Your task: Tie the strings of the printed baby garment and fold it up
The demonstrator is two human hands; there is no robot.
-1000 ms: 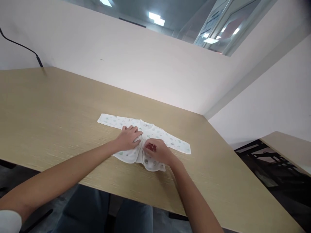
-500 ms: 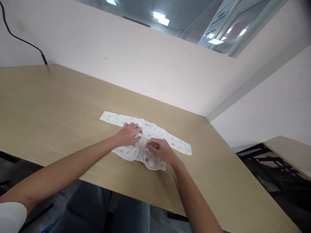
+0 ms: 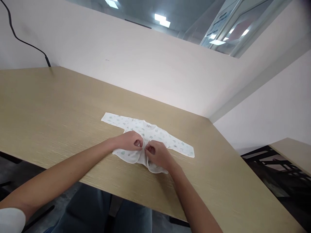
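A small white baby shirt [image 3: 157, 132] with a scattered print lies face up on the table, its sleeves spread to both sides. The collar, with a printed label inside, points away from me. Its front is parted below the chest, and the lower edges curve apart. My left hand [image 3: 131, 141] is closed in a pinch on the left front edge. Opposite it, my right hand [image 3: 156, 152] pinches the right front edge, with only a narrow gap between the two hands. The fingertips cover whatever fastening may be there.
The wooden table [image 3: 73, 100] reaches back to a white wall [image 3: 136, 64] with a window above. A black cable [image 3: 31, 47] hangs at the far left corner. To the right, beyond the table edge, stands another tabletop [image 3: 291, 152] with dark framework below.
My left hand has gone from lying with loosely spread fingers on the shirt to pinching its front edge. My right hand stays near the front opening; the view has shifted slightly.
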